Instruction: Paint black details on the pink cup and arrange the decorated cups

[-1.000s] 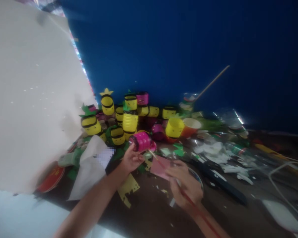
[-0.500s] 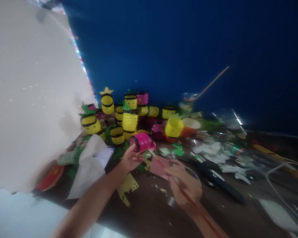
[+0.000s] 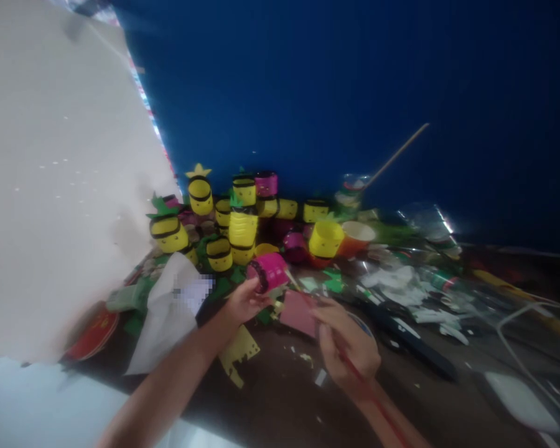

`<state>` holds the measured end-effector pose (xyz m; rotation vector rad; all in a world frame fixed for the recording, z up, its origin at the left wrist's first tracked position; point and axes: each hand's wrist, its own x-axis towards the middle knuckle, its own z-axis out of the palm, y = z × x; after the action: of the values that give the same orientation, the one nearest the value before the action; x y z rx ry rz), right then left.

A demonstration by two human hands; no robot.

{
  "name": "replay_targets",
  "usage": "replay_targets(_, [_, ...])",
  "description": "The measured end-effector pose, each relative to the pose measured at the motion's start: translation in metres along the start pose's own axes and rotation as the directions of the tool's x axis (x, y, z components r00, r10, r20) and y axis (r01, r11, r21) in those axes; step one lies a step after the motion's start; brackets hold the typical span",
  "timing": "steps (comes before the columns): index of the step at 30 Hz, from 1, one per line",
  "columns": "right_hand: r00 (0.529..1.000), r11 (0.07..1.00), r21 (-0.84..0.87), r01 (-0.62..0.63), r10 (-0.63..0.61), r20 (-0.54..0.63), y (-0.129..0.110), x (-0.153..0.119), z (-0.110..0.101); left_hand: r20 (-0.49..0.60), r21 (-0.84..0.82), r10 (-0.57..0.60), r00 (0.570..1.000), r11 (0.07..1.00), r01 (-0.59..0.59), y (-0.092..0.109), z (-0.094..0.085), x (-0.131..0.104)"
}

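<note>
My left hand [image 3: 247, 302] grips a magenta cup [image 3: 274, 271] with a dark band, tilted on its side above the table. In my right hand [image 3: 348, 342] is a long red-handled paintbrush [image 3: 354, 368], pinched in the fingers, its handle running back along the forearm. The brush tip reaches the cup's right end; whether it touches is hard to tell. A pink foam sheet [image 3: 297, 312] lies just left of my right fingers. Yellow-green foam scraps [image 3: 239, 353] are on the table below my left hand.
Behind stand several yellow cups [image 3: 243, 229] with black bands, by the blue wall [image 3: 308, 81]. White paper [image 3: 156, 330] lies left, near a red round lid [image 3: 93, 330]. To the right are a black tool [image 3: 415, 347], white scraps [image 3: 396, 283] and a bent wire [image 3: 508, 336].
The magenta cup has turned slightly in my left hand. The brush in my right hand has shifted a little upward at its tip. The view has moved slightly.
</note>
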<state>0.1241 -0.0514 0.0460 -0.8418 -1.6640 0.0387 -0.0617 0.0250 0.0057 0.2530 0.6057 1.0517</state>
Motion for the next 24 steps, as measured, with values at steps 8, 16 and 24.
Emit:
replay_targets(8, [0.998,0.996,0.067,-0.060,0.062,-0.026,0.003,-0.008,-0.007,-0.004,-0.059,-0.007,1.000,0.998,0.007,0.002,-0.001,0.002])
replay_targets(16, [1.000,0.998,-0.067,0.003,-0.003,-0.007,-0.001,-0.001,-0.006,0.088,0.047,0.028,0.996,0.998,-0.032,-0.005,-0.003,-0.001])
replay_targets(24, [1.000,0.998,0.057,0.009,-0.010,0.021,0.003,-0.007,-0.011,-0.030,-0.004,0.004,1.000,1.000,-0.004,0.000,-0.006,0.004])
